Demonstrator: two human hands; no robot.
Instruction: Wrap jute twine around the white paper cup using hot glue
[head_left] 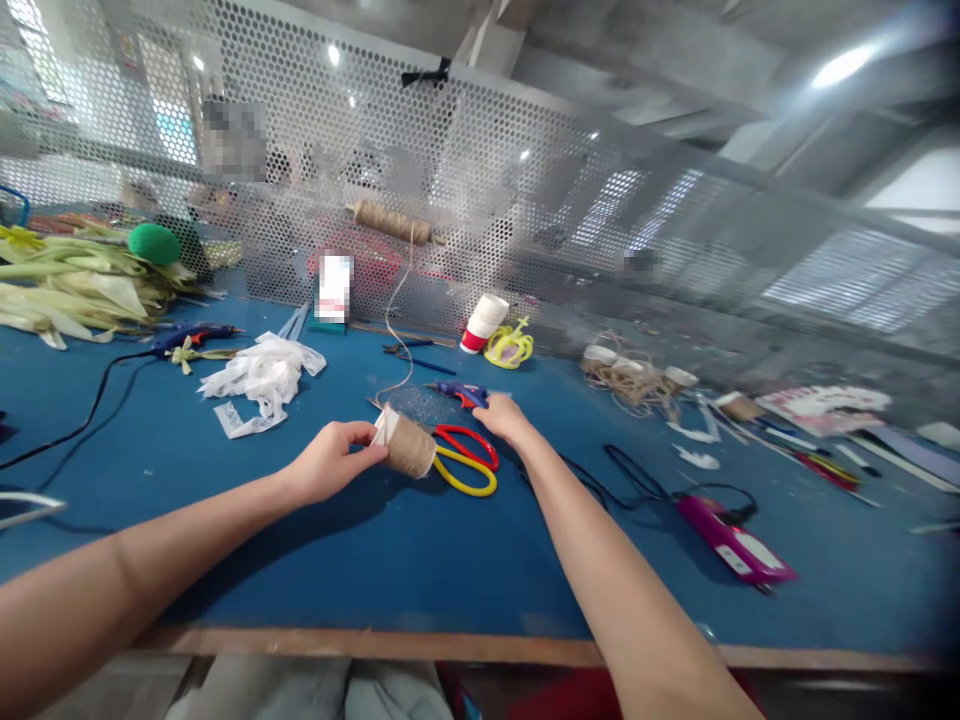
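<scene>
My left hand (337,460) is closed on a paper cup (409,447) wrapped in brown twine, tilted on its side just above the table. From the cup's rim a strand of twine (388,320) runs up to a twine roll (394,222) on the mesh panel. My right hand (502,418), reaching forward, is closed around the handle of a blue glue gun (459,390) whose nozzle points left. Scissors (474,470) with one red and one yellow handle lie behind the cup, their blades mostly hidden by it.
Crumpled white plastic (262,375), a second glue gun (191,337) and corn husks (82,285) lie left. White cups (484,322), yellow cord (510,345) and pliers (409,348) lie behind. At right are tangled twine (630,380) and a purple power strip (735,545) with a black cable.
</scene>
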